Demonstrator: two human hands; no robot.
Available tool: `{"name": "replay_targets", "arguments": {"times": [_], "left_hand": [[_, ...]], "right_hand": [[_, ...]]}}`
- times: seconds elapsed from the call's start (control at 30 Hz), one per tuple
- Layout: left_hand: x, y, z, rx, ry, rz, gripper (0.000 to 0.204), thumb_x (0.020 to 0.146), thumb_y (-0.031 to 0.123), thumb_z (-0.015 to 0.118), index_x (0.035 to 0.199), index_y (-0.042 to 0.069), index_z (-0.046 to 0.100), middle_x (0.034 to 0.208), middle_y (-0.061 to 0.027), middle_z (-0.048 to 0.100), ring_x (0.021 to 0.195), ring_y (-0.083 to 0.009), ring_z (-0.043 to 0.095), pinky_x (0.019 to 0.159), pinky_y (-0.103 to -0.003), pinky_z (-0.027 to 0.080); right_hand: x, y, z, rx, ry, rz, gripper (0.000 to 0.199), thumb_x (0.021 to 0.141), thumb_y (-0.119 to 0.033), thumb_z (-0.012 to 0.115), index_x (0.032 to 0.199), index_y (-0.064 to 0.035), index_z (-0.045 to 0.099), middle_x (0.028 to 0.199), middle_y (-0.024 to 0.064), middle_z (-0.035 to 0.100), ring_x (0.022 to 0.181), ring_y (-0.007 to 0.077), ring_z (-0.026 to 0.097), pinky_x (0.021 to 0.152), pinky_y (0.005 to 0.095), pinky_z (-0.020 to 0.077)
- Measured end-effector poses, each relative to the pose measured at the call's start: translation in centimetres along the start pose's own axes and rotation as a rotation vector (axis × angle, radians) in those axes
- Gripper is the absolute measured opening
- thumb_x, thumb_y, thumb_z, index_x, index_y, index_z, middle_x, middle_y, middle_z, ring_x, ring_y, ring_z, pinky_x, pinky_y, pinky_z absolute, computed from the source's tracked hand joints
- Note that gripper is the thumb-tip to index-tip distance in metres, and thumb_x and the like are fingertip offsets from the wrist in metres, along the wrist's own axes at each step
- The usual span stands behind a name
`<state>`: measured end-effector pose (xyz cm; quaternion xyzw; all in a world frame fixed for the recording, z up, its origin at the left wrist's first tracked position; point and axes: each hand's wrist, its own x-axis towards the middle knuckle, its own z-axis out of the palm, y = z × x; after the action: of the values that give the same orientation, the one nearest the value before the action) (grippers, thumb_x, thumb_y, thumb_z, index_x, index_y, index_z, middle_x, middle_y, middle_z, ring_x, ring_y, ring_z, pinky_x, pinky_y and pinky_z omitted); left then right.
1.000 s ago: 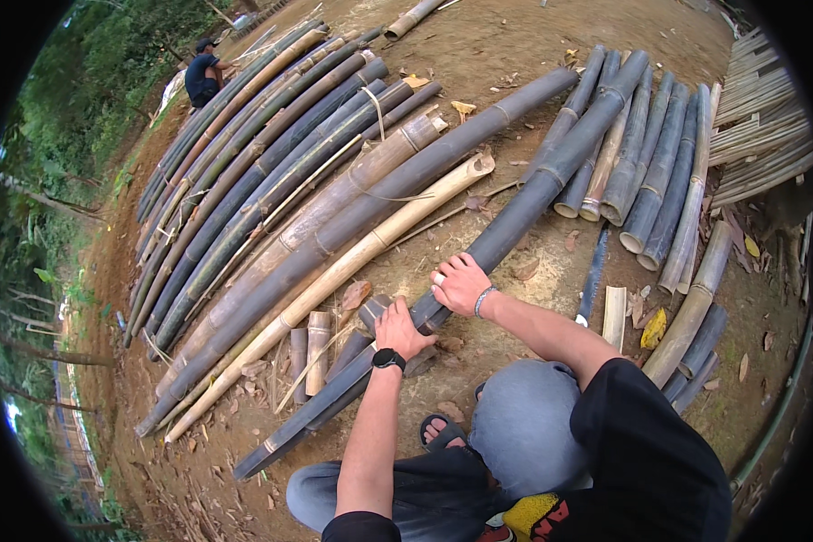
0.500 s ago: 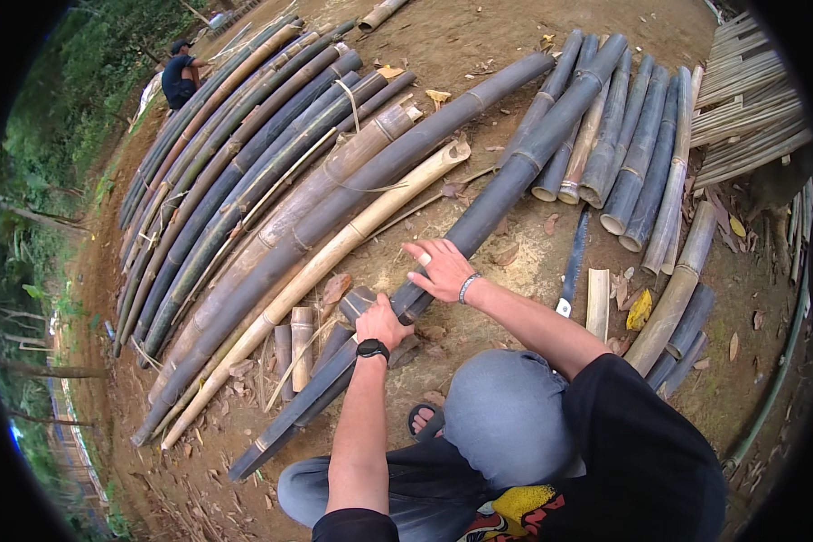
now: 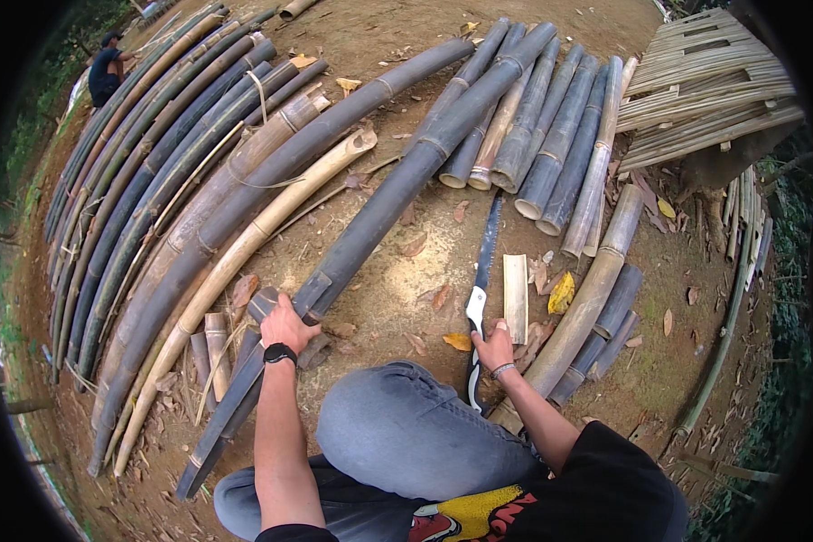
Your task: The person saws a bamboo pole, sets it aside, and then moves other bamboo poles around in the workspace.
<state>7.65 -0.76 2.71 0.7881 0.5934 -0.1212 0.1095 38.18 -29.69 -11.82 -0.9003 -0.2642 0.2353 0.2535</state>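
Observation:
A long dark bamboo pole lies slantwise before me, its far end resting over shorter bamboo lengths. My left hand is closed round its near part, where shorter dark pieces lie underneath. On the ground to the right is a handsaw with a toothed blade and a white-and-black handle. The fingers of my right hand are closed on that handle, beside my bent knee. Part of the grip is hidden by the fingers. Pale sawdust is scattered on the soil between pole and saw.
Many long bamboo poles lie side by side at left, with a person crouching beyond. Cut bamboo lengths lie ahead. A split bamboo piece and a thick bamboo length lie right. Slatted bamboo panels stand far right.
My right hand has left the bamboo pole, moved right and down, and closed on the handsaw's handle. My left hand stays on the pole. The view has turned to the right.

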Motion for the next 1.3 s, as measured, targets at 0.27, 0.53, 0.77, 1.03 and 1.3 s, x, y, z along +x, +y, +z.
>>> {"name": "replay_targets", "arguments": {"times": [0.27,0.53,0.77,1.03,1.3], "left_hand": [[-0.3,0.5,0.2,-0.015,-0.032,-0.059,0.082,0.058,0.039,0.093,0.113,0.001,0.045,0.104,-0.0222,0.068,0.100,-0.0373,0.068,0.087,-0.043,0.055],[0.6,-0.3,-0.5,-0.045,-0.150,-0.075,0.089,0.059,0.032,0.094,0.125,0.006,0.040,0.114,-0.0224,0.068,0.115,-0.0378,0.063,0.097,-0.054,0.047],[0.7,-1.7,1.0,-0.076,-0.102,0.005,0.087,0.058,0.027,0.094,0.122,0.003,0.039,0.109,-0.0261,0.068,0.109,-0.0415,0.064,0.095,-0.052,0.049],[0.8,-1.6,1.3,-0.088,-0.080,0.004,0.079,0.061,0.027,0.092,0.116,0.000,0.043,0.104,-0.0287,0.069,0.104,-0.0431,0.066,0.090,-0.048,0.054],[0.3,-1.6,0.4,-0.147,-0.093,-0.031,0.077,0.064,0.030,0.091,0.116,0.000,0.044,0.104,-0.0272,0.069,0.103,-0.0417,0.067,0.088,-0.046,0.055]], "right_hand": [[3.6,-1.8,0.9,-0.356,-0.240,0.011,0.067,0.076,-0.035,0.082,0.116,0.0066,0.048,0.111,0.0300,0.062,0.102,0.0435,0.066,0.088,0.0469,0.0554],[4.4,-0.2,1.6,-0.320,-0.227,-0.041,0.061,0.073,-0.033,0.083,0.109,0.0050,0.051,0.099,0.0303,0.068,0.093,0.0446,0.068,0.084,0.0501,0.0558],[3.0,-0.5,0.9,-0.240,-0.137,-0.127,0.047,0.078,-0.026,0.074,0.101,0.0072,0.051,0.089,0.0317,0.067,0.087,0.0485,0.066,0.077,0.0512,0.0539],[0.8,0.7,0.0,0.047,0.028,-0.176,0.023,0.087,-0.015,0.057,0.099,0.0010,0.047,0.071,0.0212,0.057,0.065,0.0389,0.063,0.062,0.0480,0.0507],[-0.5,1.3,1.4,0.444,0.152,0.109,0.028,0.091,-0.021,0.068,0.096,-0.0051,0.047,0.058,0.0027,0.050,0.045,0.0133,0.051,0.039,0.0309,0.0413]]}}
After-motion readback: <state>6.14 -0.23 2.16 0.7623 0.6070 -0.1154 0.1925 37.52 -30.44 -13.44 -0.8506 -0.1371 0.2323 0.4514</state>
